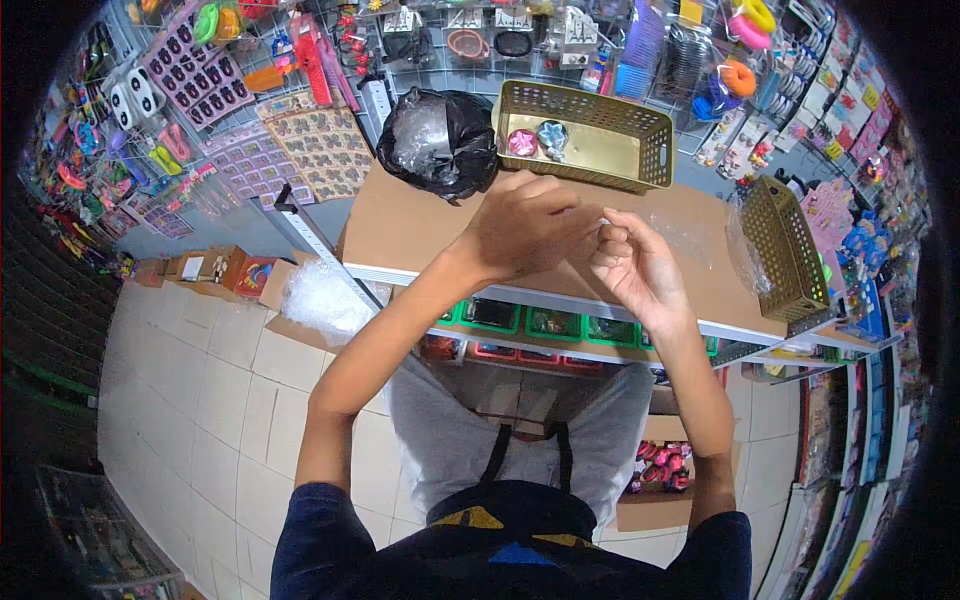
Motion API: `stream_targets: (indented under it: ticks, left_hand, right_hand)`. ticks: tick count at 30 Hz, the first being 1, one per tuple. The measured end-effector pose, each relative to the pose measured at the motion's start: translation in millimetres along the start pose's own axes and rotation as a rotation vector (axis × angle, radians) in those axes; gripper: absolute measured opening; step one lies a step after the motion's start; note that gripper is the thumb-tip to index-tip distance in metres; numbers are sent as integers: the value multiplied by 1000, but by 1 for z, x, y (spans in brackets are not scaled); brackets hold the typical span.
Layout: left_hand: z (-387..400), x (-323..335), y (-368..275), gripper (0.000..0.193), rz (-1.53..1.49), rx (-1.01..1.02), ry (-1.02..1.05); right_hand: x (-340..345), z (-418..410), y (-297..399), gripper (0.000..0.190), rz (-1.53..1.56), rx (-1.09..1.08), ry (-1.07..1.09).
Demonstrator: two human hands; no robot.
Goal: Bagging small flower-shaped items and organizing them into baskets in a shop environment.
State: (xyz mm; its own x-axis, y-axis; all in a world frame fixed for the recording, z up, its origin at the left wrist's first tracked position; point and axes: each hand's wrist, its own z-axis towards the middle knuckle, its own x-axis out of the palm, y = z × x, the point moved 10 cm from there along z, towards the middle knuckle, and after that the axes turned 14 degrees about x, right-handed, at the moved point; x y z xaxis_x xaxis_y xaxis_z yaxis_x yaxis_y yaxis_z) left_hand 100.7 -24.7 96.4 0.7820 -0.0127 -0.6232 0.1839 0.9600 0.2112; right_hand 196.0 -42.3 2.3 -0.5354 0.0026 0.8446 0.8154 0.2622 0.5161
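My left hand [525, 227], back upward and fingers curled, is raised over the front part of a brown shelf top [420, 232]. My right hand [636, 264] is turned palm inward, its thumb and forefinger pinched close to the left fingertips. A small pale bit shows at that pinch, too small to name, and the left fingers are hidden behind the hand. Beyond the hands stands a gold perforated plastic basket [585, 176] holding a pink flower-shaped piece [523, 142] and a blue one [553, 136]. Thin clear plastic [686, 240] lies right of my right hand.
A black plastic bag [472, 142] with clear wrapping sits at the back left. Another gold basket [784, 255] stands at the right end. Below are green trays [553, 324]. An open carton [656, 514] of pink-and-black pieces is on the floor. Packaged accessories hang on the wire-grid wall [450, 75].
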Motion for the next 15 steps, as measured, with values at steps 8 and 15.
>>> stream_targets:
  ticks: [8,15]
  left_hand:
    - [-23,15,37,18,-797,-409,-22]
    - [-25,27,26,18,-897,-489,119]
  right_hand:
    - [32,-22,12,21,-537,-318,-106]
    - [18,-27,31,11,-893,-494,-374]
